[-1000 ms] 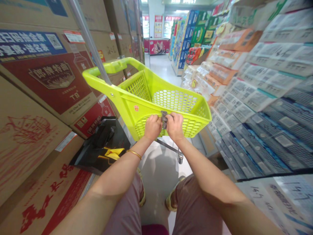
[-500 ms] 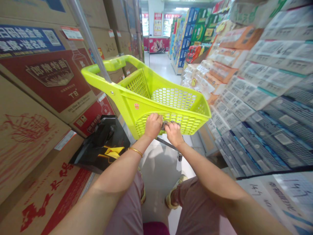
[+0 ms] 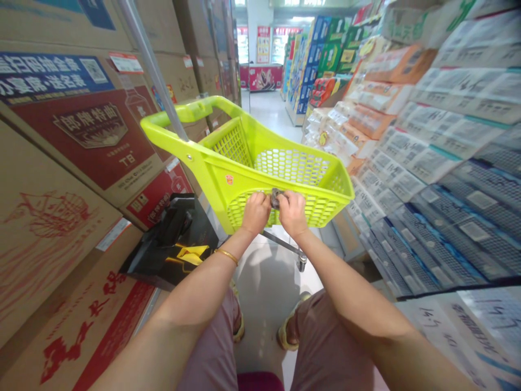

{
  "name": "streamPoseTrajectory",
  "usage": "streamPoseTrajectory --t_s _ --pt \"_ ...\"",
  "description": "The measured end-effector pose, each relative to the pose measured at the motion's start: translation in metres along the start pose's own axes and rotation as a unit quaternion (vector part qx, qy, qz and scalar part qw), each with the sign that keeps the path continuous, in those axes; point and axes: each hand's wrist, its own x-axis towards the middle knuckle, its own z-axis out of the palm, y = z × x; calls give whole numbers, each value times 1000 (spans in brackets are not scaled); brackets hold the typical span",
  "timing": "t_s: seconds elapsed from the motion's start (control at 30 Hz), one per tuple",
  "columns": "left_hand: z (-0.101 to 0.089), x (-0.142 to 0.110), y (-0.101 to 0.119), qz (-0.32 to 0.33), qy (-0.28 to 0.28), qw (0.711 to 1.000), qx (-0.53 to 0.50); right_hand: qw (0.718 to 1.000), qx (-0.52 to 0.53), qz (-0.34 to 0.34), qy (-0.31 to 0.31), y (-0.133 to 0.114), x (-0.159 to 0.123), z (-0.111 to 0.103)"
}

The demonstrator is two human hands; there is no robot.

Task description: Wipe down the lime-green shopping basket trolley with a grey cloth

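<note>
A lime-green shopping cart (image 3: pixel 211 182) with a perforated basket stands side-on before me. Against the lower side of its basket, my left hand (image 3: pixel 256 213) is closed, with fingers curled on one end of a small crumpled grey rag (image 3: pixel 275 199). Right beside it, my right hand (image 3: pixel 293 213) pinches the other end of the rag. The bunched rag shows in the gap between both hands; the parts inside the fingers are hidden. No goods show in the visible part of the basket.
Stacked cardboard cartons (image 3: pixel 91 130) wall the left side, with a black bag (image 3: pixel 173 244) at their foot. Packs of paper goods (image 3: pixel 443 146) pile up on the right. A cart wheel (image 3: pixel 302 263) touches the floor near my feet. An aisle (image 3: pixel 268 106) runs ahead.
My right hand has drawn its fingers in, and the rag, earlier spread under them along the basket, is now bunched between my hands. The view has shifted slightly.
</note>
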Motion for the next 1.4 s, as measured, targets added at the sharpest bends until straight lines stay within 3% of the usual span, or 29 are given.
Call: streamPoseTrajectory --t_s 0.27,0.4,0.47,0.63,0.8,1.0,1.23,1.4 --pt "5 0 -6 13 25 1000 0 991 -44 -71 -108 4 -39 10" --pt "7 -6 -11 40 41 998 16 991 -29 -62 -112 2 -42 9" --pt "8 -11 -12 63 53 996 21 996 -6 -41 -84 1 -36 5" --pt "12 -23 -9 89 81 992 31 997 54 16 60 0 -5 -10" --pt "18 -23 -6 62 32 996 55 990 64 5 127 2 13 -17" --pt "24 -15 -4 31 -43 996 66 999 9 -35 39 5 -1 -2" --pt "29 -12 -8 32 -41 998 39 993 -40 -102 -46 9 -31 19" --pt "31 -14 -10 28 -33 999 23 990 -38 -105 -90 11 -38 24"
